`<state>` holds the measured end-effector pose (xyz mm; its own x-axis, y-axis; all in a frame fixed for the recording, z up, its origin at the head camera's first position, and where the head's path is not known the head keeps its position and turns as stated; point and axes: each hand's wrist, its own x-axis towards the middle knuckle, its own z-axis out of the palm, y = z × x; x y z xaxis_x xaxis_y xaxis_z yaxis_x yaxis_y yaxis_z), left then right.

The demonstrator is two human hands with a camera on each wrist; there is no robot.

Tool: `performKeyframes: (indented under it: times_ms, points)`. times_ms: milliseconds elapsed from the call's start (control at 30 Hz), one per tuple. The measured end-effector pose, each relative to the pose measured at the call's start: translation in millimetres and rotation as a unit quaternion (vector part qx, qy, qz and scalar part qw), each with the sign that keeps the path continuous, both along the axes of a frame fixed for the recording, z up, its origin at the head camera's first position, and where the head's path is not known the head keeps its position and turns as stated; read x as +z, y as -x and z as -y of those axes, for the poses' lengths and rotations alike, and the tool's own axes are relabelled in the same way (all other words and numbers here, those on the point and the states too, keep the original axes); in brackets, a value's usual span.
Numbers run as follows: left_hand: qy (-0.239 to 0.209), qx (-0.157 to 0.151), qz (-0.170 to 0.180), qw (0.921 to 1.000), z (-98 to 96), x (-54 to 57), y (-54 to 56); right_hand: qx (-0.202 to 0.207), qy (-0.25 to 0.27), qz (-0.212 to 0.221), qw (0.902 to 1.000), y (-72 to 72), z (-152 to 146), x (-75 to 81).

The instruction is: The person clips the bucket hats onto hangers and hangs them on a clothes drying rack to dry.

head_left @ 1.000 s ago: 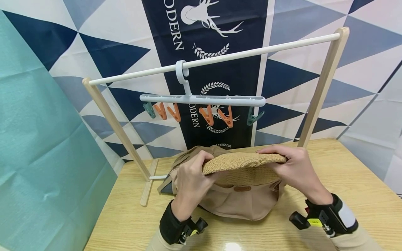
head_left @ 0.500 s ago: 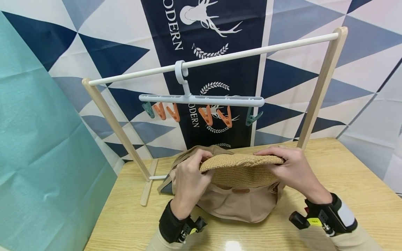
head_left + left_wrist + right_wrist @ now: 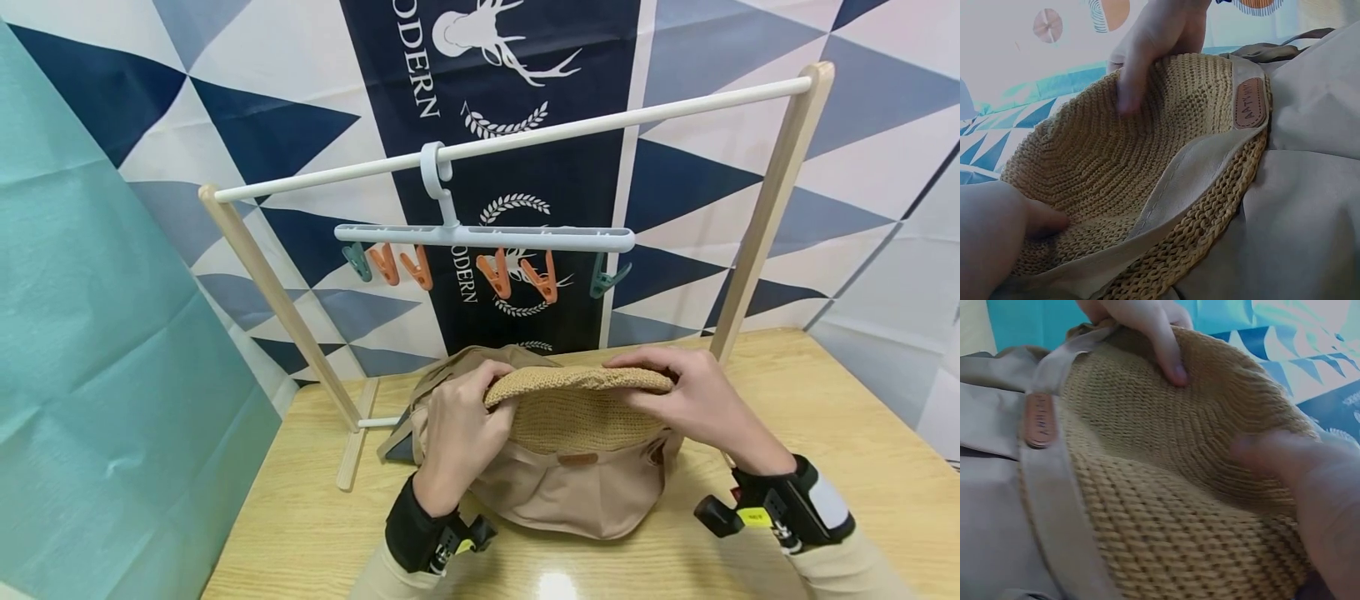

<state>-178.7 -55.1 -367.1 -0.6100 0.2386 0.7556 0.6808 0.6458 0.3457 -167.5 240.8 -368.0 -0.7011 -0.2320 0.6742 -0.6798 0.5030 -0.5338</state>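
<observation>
A sun hat [image 3: 588,417] lies on the table, with a tan woven crown and a wide beige fabric brim [image 3: 577,500]. My left hand [image 3: 462,425] pinches the left end of the crown's raised fold, and my right hand [image 3: 693,400] pinches the right end. Both thumbs press into the hollow of the woven part; the left wrist view shows one thumb [image 3: 1130,94] there. Beside a pale fabric band sits a brown leather patch [image 3: 1040,420]. Fingers behind the fold are mostly hidden.
Behind the hat stands a wooden rack with a white rod [image 3: 555,132]. A pale blue hanger [image 3: 487,237] hooks over it, bearing orange clips [image 3: 495,273] and teal clips [image 3: 606,277]. The wooden table [image 3: 795,408] extends on both sides, with patterned cloth behind.
More of the crown's woven hollow shows, and the brim's front edge has come slightly nearer. My right hand has shifted a little left. Both hands keep their hold on the hat.
</observation>
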Motion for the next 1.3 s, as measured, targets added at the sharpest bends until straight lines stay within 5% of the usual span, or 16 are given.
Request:
performKeyframes:
  times_ms: [167,567,833,1100,1200,1300]
  points:
    - [0.009,-0.001,0.000,1.0000,-1.1,-1.1,1.7,0.076,0.041,0.080,0.9930,2.2,-7,0.9]
    - [0.001,-0.005,0.008,1.0000,-0.5,-1.2,3.7,0.170,0.184,0.130,0.9594,17.1,-24,8.4]
    - [0.010,0.000,0.010,0.9999,-1.4,-1.5,4.2,0.237,0.235,0.150,0.9306,34.0,-34,30.5]
    - [0.008,-0.006,0.016,0.9998,-2.5,-2.7,3.3,0.280,0.238,0.163,0.9156,54.2,-47,58.6]
    - [0.010,-0.004,0.018,0.9998,-2.7,-2.7,3.2,0.322,0.238,0.161,0.9021,64.1,-52,68.0]
    - [0.011,-0.004,0.018,0.9998,-3.0,-3.1,3.9,0.395,0.238,0.163,0.8723,75.0,-56,73.4]
